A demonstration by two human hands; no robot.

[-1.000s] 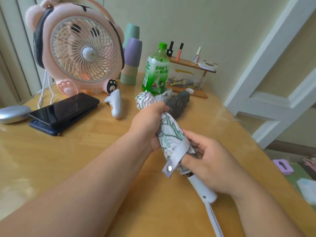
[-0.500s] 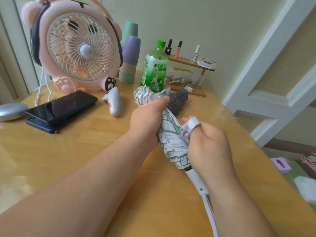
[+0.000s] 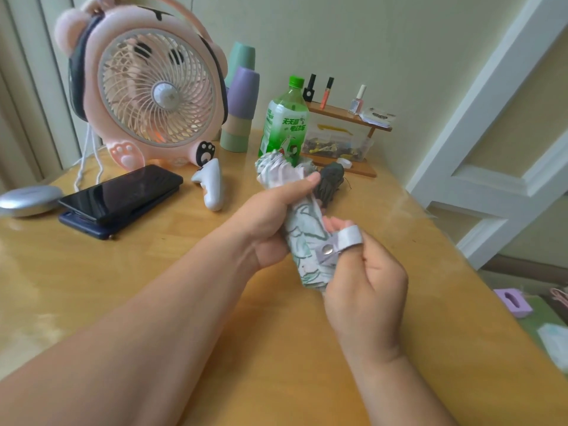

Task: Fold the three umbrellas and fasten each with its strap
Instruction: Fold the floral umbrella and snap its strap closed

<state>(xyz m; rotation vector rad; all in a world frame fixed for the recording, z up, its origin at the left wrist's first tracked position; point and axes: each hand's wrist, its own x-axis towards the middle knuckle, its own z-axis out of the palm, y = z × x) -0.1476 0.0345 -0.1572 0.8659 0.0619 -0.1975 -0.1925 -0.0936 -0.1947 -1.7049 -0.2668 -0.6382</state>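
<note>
Gripping the leaf-print umbrella round its upper half with the left hand, thumb laid along the cloth, probably to stop the rolled pleats from springing loose. Held slanted just above the bench, canopy tip pointing away, handle end hidden behind the right hand. Pinching the grey strap with that right hand, looped over a fingertip and drawn across the bundle, with the metal snap showing face up against the cloth; seemingly lining up the two halves before pressing them home. Not yet fastened, as far as can be judged. Only one other in sight: a dark umbrella lying on the bench just behind the left thumb, already bundled; no telling whether strapped. No sign of a third. Further back, a green bottle, stacked cups, a pink fan and a small wooden shelf with nail polish; off to the left, a phone, a white handle-shaped object and a silver case. Nothing between fingers and snap; bottle and dark umbrella close enough behind the tip to be knocked by a careless swing.
</note>
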